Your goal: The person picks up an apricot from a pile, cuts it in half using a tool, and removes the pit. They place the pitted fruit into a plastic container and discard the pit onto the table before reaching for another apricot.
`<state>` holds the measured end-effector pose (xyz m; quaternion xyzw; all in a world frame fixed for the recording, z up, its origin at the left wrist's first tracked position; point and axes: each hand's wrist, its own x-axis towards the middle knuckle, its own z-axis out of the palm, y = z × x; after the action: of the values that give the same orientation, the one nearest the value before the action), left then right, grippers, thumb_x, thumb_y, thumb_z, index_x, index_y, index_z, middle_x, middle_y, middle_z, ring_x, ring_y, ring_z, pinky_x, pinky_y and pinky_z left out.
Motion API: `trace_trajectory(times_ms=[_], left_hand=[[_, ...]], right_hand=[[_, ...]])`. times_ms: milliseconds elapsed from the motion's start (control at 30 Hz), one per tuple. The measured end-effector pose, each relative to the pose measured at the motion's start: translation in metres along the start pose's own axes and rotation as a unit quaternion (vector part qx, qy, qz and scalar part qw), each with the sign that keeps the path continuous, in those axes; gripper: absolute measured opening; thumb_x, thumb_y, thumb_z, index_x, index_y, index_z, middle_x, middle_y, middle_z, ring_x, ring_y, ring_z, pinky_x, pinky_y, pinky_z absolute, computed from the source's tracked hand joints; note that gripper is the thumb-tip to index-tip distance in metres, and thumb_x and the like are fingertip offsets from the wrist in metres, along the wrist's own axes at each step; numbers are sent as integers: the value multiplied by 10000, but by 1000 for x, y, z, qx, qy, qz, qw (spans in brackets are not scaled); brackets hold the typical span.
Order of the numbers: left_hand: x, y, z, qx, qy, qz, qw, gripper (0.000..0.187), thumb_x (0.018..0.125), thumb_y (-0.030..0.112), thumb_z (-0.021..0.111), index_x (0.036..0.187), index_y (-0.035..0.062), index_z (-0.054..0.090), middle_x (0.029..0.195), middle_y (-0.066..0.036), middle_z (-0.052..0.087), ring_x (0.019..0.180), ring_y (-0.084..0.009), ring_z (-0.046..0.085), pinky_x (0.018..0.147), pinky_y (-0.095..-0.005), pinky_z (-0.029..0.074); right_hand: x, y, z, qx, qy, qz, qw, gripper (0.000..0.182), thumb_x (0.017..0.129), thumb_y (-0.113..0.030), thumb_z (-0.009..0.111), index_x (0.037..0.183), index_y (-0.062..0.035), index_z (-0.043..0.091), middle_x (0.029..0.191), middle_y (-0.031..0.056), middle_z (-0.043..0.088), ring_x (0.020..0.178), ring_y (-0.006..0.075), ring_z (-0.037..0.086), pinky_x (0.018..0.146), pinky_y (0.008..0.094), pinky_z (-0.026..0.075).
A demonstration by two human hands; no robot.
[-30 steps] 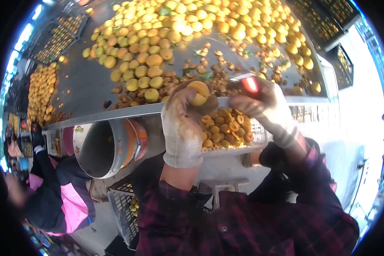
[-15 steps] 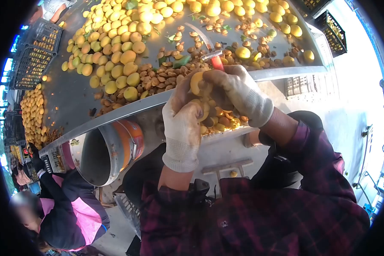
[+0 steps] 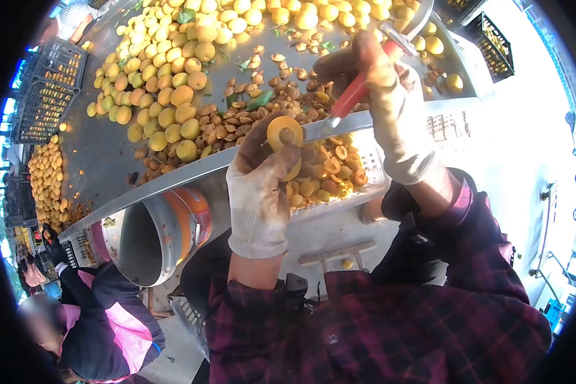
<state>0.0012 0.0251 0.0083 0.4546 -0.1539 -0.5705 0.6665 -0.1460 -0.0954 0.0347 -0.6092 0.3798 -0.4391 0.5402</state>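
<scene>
A broad, grey metal table (image 3: 99, 168) with a raised rim sweeps from 9 to 1 o'clock, bearing yellow-orange fruit (image 3: 166, 96) and brown pits (image 3: 227, 125). Near the centre, the white-gloved left hand (image 3: 259, 176) grips a cut yellow fruit (image 3: 285, 133); the right, also gloved (image 3: 393, 109), is closed around a red-handled metal tool (image 3: 358, 93) toward 1 o'clock. Just below the rim, a white plastic crate (image 3: 376, 182) holds fruit halves (image 3: 323, 169). An orange-banded white bucket (image 3: 173, 230) lies tipped toward 8 o'clock, near a person in black and pink (image 3: 118, 320). Black crates (image 3: 54, 89) stand at 10; pale floor (image 3: 493, 173) brightens at 3.
</scene>
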Motion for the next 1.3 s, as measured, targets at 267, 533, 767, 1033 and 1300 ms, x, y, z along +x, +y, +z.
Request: trace_trajectory(times_ms=[267,533,767,1033,1300], left_hand=[[0,5,2,-17,21,11,1000,508,830,-65,608,1330,-23,532,1138,-161,666,921,-253,706,782,-346,601],[0,0,-2,34,30,25,999,478,800,-113,613,1274,-60,579,1080,-108,678,855,-148,660,723,-271,542],[-2,2,-3,77,49,82,992,445,804,-98,669,1243,-68,604,997,-87,685,815,-107,626,669,-215,496],[-3,2,-4,35,51,22,998,449,764,-124,573,1210,-94,612,1029,-93,682,855,-143,651,750,-257,533],[6,-19,-20,111,31,178,977,475,775,-124,560,1249,-97,574,1060,-121,673,907,-172,666,800,-284,551]], right_hand=[[-6,-5,8,57,-55,-39,996,209,858,-152,765,785,-4,635,786,82,722,783,75,665,706,245,516],[-8,12,20,-365,-197,-165,895,339,744,-299,780,1008,-104,696,843,116,682,776,326,687,668,426,550],[-17,1,23,-364,-250,-251,861,363,726,-205,802,1026,-80,640,823,108,668,757,320,680,643,398,539],[-13,6,37,-205,-130,14,970,189,854,-170,672,925,5,675,774,162,693,664,232,689,639,337,544],[-9,7,41,-219,-202,50,953,261,851,-226,749,1014,-29,694,776,72,692,724,97,652,682,276,532]])
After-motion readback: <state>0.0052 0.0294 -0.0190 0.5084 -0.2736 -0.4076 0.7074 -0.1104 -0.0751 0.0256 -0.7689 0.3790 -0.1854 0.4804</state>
